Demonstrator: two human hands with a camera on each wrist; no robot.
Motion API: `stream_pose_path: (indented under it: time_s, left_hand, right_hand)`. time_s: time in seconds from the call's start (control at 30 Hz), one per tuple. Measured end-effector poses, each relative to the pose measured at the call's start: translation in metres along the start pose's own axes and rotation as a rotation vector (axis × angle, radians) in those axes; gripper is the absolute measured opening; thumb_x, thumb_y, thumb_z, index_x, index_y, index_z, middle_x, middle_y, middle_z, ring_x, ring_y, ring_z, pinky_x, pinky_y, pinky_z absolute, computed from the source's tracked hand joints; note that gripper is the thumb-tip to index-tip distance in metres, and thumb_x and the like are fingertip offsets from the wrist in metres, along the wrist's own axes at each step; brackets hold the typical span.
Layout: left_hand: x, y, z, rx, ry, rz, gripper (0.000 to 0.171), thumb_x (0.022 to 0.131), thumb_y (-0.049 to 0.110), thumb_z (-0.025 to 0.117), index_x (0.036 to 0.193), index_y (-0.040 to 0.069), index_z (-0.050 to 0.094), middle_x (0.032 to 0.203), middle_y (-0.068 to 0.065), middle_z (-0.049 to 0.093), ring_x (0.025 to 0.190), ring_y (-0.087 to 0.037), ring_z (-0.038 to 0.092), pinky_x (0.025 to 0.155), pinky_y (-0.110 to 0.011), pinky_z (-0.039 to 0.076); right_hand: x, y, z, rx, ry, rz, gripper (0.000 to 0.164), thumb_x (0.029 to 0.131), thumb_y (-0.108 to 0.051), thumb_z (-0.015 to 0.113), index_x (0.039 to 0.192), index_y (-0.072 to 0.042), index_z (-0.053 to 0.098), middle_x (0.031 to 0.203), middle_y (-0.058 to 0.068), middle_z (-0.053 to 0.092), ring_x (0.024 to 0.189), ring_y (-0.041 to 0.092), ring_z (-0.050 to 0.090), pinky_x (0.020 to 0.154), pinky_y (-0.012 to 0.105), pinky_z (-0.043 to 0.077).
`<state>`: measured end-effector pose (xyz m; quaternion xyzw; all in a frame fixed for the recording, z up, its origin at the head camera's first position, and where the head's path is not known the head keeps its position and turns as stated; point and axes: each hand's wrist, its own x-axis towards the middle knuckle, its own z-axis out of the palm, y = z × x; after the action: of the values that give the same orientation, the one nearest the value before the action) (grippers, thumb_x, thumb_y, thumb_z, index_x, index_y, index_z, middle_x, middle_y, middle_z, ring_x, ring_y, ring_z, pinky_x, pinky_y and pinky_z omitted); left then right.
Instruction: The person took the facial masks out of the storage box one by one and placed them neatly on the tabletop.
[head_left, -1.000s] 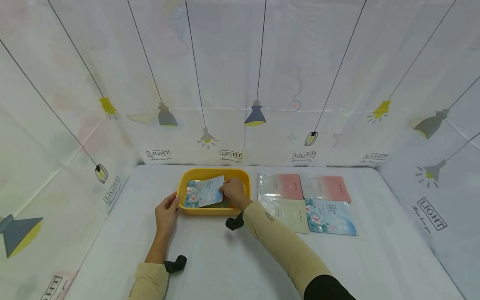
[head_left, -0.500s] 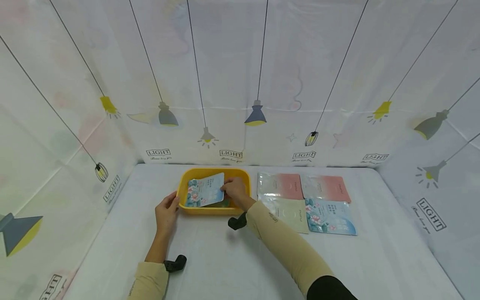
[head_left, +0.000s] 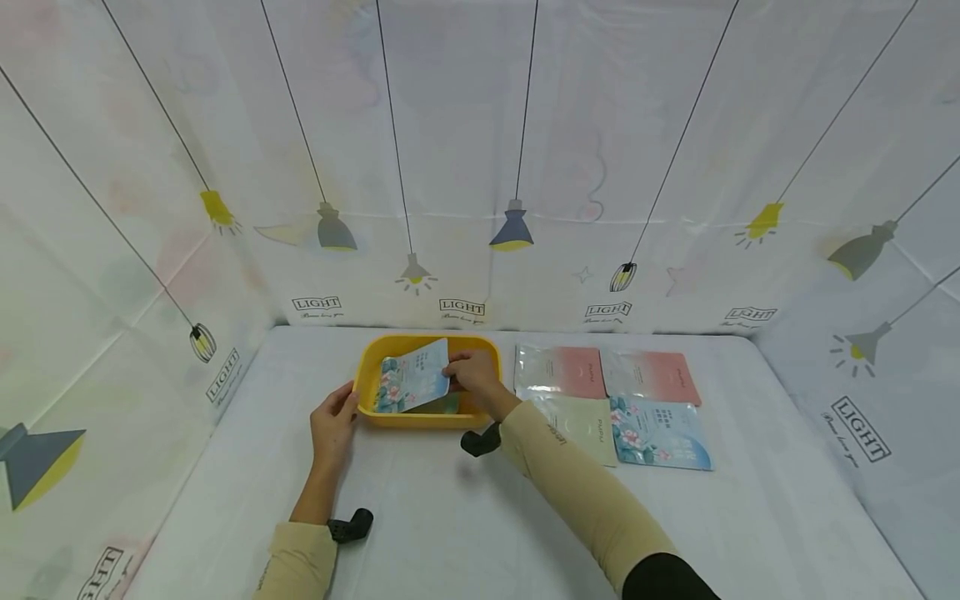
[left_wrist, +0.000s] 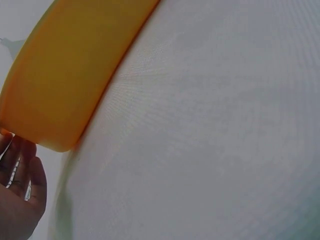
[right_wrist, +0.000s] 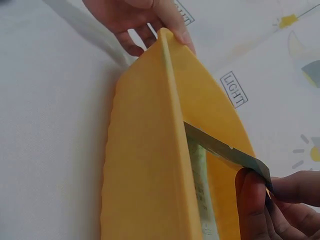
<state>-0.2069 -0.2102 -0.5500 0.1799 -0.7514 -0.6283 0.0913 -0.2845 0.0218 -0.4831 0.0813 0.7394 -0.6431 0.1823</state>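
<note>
A yellow plastic basket (head_left: 429, 422) stands at the back of the white table. My left hand (head_left: 332, 429) grips its left end; in the right wrist view the thumb lies over the rim and the fingers are outside. My right hand (head_left: 474, 379) pinches the right edge of a blue, flower-printed face mask packet (head_left: 416, 377) inside the basket. That packet is tilted, its right side raised. Beneath it a greenish packet (right_wrist: 200, 185) shows in part; whatever else lies under it is hidden.
Right of the basket lie two pink packets (head_left: 573, 371), a pale yellow-green packet (head_left: 581, 425) and another blue flowered packet (head_left: 662, 433), laid out in two rows. A lamp-printed white curtain (head_left: 465, 167) hangs behind the table (head_left: 420, 517).
The right hand has shifted slightly right and back, lifting the right edge of the blue packet a little higher. The left hand stays at the basket's end.
</note>
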Motion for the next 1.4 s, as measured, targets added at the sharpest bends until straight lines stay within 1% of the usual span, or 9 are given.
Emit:
stream_pose_path:
  time_s: [0.13,0.33,0.47,0.57,0.63,0.87,1.1,1.23,1.4]
  left_hand:
    - [0.0,-0.001,0.0,0.003,0.001,0.002,0.044,0.1,0.033,0.054,0.137,0.008,0.055,0.138,-0.01,0.057,0.118,-0.018,0.054,0.073,-0.002,0.045]
    - [0.0,-0.001,-0.001,0.003,0.0,0.002,0.042,0.1,0.03,0.054,0.136,0.008,0.055,0.138,-0.009,0.057,0.117,-0.017,0.054,0.073,-0.003,0.045]
    - [0.001,0.0,-0.001,0.002,0.001,0.004,0.042,0.101,0.031,0.053,0.136,0.009,0.055,0.139,-0.009,0.056,0.118,-0.018,0.053,0.073,-0.002,0.045]
    - [0.001,0.0,-0.001,0.002,0.004,0.005,0.043,0.1,0.032,0.053,0.136,0.009,0.055,0.139,-0.009,0.056,0.117,-0.017,0.053,0.073,-0.002,0.045]
    - [0.002,-0.001,-0.001,0.0,0.005,0.009,0.043,0.1,0.033,0.054,0.136,0.009,0.055,0.138,-0.009,0.056,0.116,-0.016,0.053,0.073,-0.002,0.045]
    - [0.003,-0.002,-0.002,-0.013,0.016,0.019,0.041,0.1,0.032,0.054,0.134,0.009,0.056,0.137,-0.008,0.058,0.113,-0.014,0.053,0.074,-0.003,0.046]
    - [0.002,-0.001,-0.002,-0.018,0.014,0.035,0.04,0.1,0.03,0.054,0.134,0.008,0.056,0.137,-0.01,0.058,0.115,-0.015,0.053,0.074,-0.003,0.046]
    - [0.001,-0.002,-0.002,-0.019,0.009,0.029,0.039,0.1,0.029,0.054,0.134,0.008,0.056,0.137,-0.009,0.058,0.115,-0.015,0.053,0.074,-0.003,0.046]
    - [-0.001,-0.001,-0.001,-0.02,0.0,0.014,0.039,0.101,0.027,0.053,0.134,0.008,0.055,0.138,-0.01,0.057,0.117,-0.017,0.053,0.074,-0.002,0.046]
  right_hand:
    - [-0.002,-0.003,-0.002,0.027,0.003,0.002,0.026,0.087,-0.003,0.065,0.113,0.0,0.064,0.106,0.014,0.067,0.072,0.018,0.064,0.079,0.035,0.06]
    - [-0.007,-0.007,-0.008,0.041,0.004,-0.009,0.031,0.087,-0.002,0.065,0.117,0.001,0.063,0.106,0.015,0.067,0.07,0.016,0.063,0.083,0.038,0.059]
    - [-0.01,-0.009,-0.013,0.053,0.01,-0.023,0.03,0.086,-0.002,0.066,0.115,0.001,0.063,0.106,0.015,0.068,0.072,0.015,0.064,0.072,0.029,0.06]
    - [-0.01,-0.01,-0.018,0.065,0.014,-0.035,0.028,0.086,-0.003,0.067,0.114,0.002,0.063,0.105,0.016,0.069,0.072,0.016,0.064,0.065,0.023,0.058]
    - [-0.01,-0.009,-0.021,0.071,0.016,-0.035,0.028,0.087,-0.003,0.067,0.114,0.001,0.063,0.105,0.015,0.068,0.073,0.016,0.064,0.065,0.022,0.057]
    - [-0.013,-0.011,-0.031,0.105,-0.006,-0.035,0.032,0.088,-0.002,0.066,0.119,0.0,0.062,0.113,0.016,0.066,0.077,0.018,0.065,0.073,0.027,0.06]
    - [-0.018,-0.011,-0.041,0.16,0.001,-0.042,0.034,0.085,0.002,0.066,0.119,0.003,0.061,0.105,0.014,0.065,0.071,0.015,0.064,0.065,0.023,0.058]
    - [-0.021,-0.009,-0.051,0.142,0.014,-0.072,0.036,0.085,0.001,0.066,0.12,0.003,0.061,0.099,0.013,0.067,0.068,0.014,0.064,0.063,0.023,0.057]
    - [-0.027,-0.009,-0.067,0.116,0.023,-0.086,0.037,0.087,-0.002,0.066,0.124,0.001,0.06,0.102,0.013,0.069,0.07,0.014,0.065,0.064,0.022,0.058]
